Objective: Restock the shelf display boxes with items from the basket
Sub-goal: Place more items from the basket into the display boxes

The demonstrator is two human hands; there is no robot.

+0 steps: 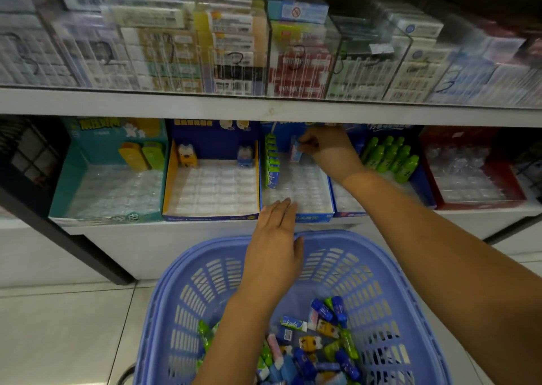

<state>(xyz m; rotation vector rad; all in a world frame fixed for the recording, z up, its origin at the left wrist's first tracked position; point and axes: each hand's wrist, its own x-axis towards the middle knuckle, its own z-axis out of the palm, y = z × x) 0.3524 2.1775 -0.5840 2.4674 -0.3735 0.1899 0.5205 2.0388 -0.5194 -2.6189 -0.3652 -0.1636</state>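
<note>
Packet [295, 150] in fingertip pinch of right hand [331, 150]; left hand [274, 238] flat, fingers together

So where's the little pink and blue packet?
In the head view, the right hand pinches the little pink and blue packet at the back of the blue cardboard display box, just right of the row of green packets.

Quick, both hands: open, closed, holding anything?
Left hand: open, empty, fingertips at the front edge of the blue display box.
Right hand: pinching a small pink packet inside that box.
</note>
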